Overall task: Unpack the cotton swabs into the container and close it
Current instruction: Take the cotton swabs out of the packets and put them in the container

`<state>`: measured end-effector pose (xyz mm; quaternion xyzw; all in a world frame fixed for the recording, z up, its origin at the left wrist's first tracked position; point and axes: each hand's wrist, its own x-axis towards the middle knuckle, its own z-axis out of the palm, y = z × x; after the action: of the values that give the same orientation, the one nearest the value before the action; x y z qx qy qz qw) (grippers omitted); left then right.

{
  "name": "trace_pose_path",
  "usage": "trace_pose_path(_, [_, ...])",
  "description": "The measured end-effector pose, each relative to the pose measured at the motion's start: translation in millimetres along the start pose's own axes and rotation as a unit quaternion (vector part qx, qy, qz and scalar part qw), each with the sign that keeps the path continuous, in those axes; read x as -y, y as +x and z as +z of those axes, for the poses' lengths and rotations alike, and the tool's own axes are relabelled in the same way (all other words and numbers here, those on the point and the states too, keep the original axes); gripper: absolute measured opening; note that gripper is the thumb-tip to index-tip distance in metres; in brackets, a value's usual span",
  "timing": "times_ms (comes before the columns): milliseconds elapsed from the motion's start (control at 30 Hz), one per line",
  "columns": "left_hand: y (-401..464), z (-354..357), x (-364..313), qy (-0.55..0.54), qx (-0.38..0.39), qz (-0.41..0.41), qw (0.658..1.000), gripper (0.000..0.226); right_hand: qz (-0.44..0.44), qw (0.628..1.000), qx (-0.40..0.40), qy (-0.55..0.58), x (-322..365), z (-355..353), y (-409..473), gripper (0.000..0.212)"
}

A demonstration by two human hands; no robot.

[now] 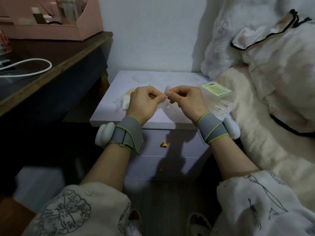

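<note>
Cotton swabs in a clear packet (166,96) sit at the centre of the frame, held up just above the pale lilac counter (109,116) between your two hands. Your left hand (144,103) pinches the packet's upper edge with thumb and forefinger, the other fingers curled in; your right hand (185,103) pinches the same edge from the other side, its fingertips almost touching those of the left. A second packet of swabs with a yellow-green label (216,94) lies on the counter at the right of centre, its white sticks fanning out toward the bed (255,133). Another flat bundle of swabs (124,101) lies on the counter just left of your left hand, partly hidden by it. Behind the hands, toward the wall, a clear container (143,78) rests on the counter; you cannot tell from here whether its lid is on. Both wrists wear grey straps with white pods. At the upper left of the frame a dark desk (68,65) carries a white cable (34,67) and a pink box (51,29).
</note>
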<state>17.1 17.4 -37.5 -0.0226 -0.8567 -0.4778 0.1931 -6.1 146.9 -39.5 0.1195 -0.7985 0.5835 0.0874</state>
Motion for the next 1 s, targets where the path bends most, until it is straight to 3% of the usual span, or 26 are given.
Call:
trace_pose_path(200, [0.6,7.7,-3.2,-0.001,-0.02,-0.018,1.0,0.008,-0.005,0.999,0.018,-0.031,-3.9,-5.6,-0.8,0.025])
trace_pose_path(533, [3.9,12.9,-1.7,0.018,-0.081,-0.011,0.997,0.012,-0.029,0.995,0.033,-0.089,-4.6,-7.3,-1.7,0.031])
trace_pose_path(700, [5.8,11.1,4.5,0.098,-0.085,0.071,0.989,0.013,-0.028,0.993,0.011,-0.119,-1.8,-7.6,-3.8,0.026])
trace_pose_path(867, [5.8,11.3,5.6,0.089,-0.071,0.134,0.984,0.012,0.001,0.998,-0.02,-0.058,-1.5,-9.8,-6.5,0.028])
trace_pose_path(1000, [2.4,17.0,5.6,0.009,-0.043,0.096,0.994,0.021,0.052,0.993,-0.07,0.075,-0.9,-12.8,-2.5,0.025])
